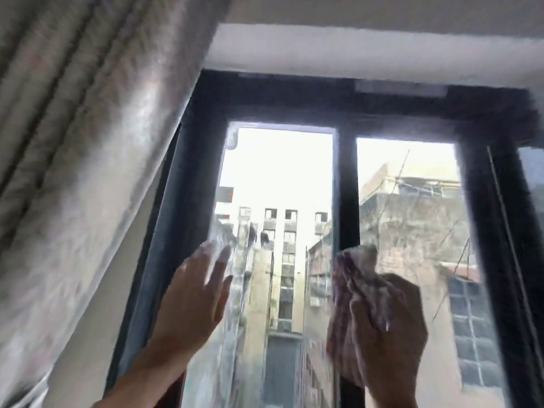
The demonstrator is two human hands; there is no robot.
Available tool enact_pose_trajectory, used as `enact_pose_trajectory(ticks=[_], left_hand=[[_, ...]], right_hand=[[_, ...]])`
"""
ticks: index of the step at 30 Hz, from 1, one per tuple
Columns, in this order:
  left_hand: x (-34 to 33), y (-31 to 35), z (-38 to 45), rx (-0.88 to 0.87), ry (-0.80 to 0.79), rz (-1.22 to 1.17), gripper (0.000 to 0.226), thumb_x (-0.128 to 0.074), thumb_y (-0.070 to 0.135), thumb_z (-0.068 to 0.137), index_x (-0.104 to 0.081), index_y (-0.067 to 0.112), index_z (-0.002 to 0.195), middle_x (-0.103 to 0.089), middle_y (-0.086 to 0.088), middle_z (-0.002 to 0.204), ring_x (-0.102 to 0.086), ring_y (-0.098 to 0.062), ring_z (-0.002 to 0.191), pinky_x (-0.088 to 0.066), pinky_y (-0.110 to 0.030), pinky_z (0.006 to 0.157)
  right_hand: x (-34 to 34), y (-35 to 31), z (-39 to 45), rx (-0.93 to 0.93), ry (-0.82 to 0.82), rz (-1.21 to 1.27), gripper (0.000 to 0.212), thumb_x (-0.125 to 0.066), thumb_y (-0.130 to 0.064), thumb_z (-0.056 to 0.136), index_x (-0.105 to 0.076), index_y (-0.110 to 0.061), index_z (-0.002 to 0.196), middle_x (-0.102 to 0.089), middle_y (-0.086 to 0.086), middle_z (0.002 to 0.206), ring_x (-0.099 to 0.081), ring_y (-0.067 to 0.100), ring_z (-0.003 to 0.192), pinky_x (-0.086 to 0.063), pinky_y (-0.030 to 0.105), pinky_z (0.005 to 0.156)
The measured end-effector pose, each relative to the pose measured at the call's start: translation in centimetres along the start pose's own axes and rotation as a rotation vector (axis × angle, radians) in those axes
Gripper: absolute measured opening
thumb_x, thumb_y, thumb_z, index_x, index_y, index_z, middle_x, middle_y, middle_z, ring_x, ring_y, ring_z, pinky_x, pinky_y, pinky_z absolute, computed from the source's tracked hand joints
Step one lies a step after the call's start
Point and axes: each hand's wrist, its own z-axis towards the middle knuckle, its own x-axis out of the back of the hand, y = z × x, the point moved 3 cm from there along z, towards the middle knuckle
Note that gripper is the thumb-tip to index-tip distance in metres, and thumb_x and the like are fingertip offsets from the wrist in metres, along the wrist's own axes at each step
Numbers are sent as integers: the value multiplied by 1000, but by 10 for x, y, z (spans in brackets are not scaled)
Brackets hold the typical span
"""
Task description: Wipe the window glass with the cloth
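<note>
Against the window glass [276, 178], motion-blurred throughout: left hand [194, 293] flat, fingers spread wide, on the left pane; right hand [388, 328] clutching the crumpled cloth [353, 278] over the dark centre mullion [348, 201]; both forearms cut off below; no legible writing.

A big grey curtain [73, 160] hangs on the left, a white ceiling [382, 19] is up top, and tall buildings [282, 260] stand outside under a bright sky [279, 169]
</note>
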Motion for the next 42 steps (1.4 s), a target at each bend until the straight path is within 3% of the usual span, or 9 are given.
enact_pose_trajectory(ticks=[4, 7, 13, 17, 20, 26, 31, 36, 42], left_hand=[[-51, -36, 16, -68, -198, 172, 70, -15, 53, 103, -21, 12, 160, -20, -14, 171, -26, -32, 158, -36, -49, 125], [-75, -55, 5, -106, -143, 157, 68, -16, 51, 104, -20, 13, 161, -21, -8, 172, -20, -27, 160, -28, -50, 126], [-84, -61, 1, -95, -40, 150, 64, -21, 44, 104, -12, 19, 162, -13, -6, 174, -11, -22, 162, -26, -54, 129], [-86, -62, 0, -59, 0, 150, 63, -20, 40, 104, -13, 17, 162, -13, -10, 173, -14, -23, 161, -24, -54, 130], [-82, -61, -2, -58, -21, 130, 63, -17, 39, 104, -13, 15, 162, -12, -11, 173, -13, -25, 161, -24, -55, 130], [-83, -60, -6, -41, -8, 127, 63, -15, 40, 105, -11, 15, 162, -11, -12, 173, -12, -26, 162, -22, -54, 131], [-86, -61, -10, -53, 11, 126, 62, -15, 39, 105, -10, 14, 162, -10, -12, 173, -11, -26, 162, -21, -53, 131], [-88, -60, -14, -46, 15, 123, 62, -20, 38, 106, -14, 13, 162, -12, -14, 173, -13, -27, 161, -23, -54, 131], [-82, -59, -17, -60, -29, 94, 63, -20, 38, 105, -14, 12, 161, -11, -15, 173, -11, -28, 161, -22, -54, 131]], right_hand=[[-42, -11, 77, 32, 32, -167, 32, -67, -1, 91, -73, -3, 122, -63, 23, 125, -58, 34, 113, -53, 32, 98], [-72, 6, 63, 82, -34, -351, 37, -52, -7, 96, -72, -6, 127, -65, 24, 128, -60, 40, 117, -55, 51, 97], [-116, 1, 56, 81, -11, -437, 47, -41, -42, 97, -64, -12, 125, -63, 11, 130, -56, 31, 124, -45, 48, 110], [-152, -29, -17, 425, -224, -277, 40, -58, -29, 98, -62, -16, 136, -66, 5, 128, -60, 22, 118, -49, 33, 104], [-124, -8, -51, 448, -385, -224, 37, -41, -32, 109, -67, -20, 132, -69, 1, 128, -62, 20, 118, -58, 38, 100], [-132, -8, 32, 109, 46, -246, 30, -49, -17, 109, -71, -8, 126, -70, 9, 117, -61, 27, 118, -54, 42, 106], [-120, -9, -62, 623, -493, -243, 27, -52, -26, 108, -76, -18, 119, -73, -1, 125, -62, 20, 128, -50, 38, 116], [-121, 0, 17, 92, 16, -211, 29, -48, -5, 105, -76, -4, 112, -72, 11, 116, -62, 26, 118, -60, 45, 99], [-109, -9, -73, 654, -506, -168, 26, -52, -24, 108, -77, -20, 114, -73, -2, 124, -61, 16, 128, -53, 35, 112]])
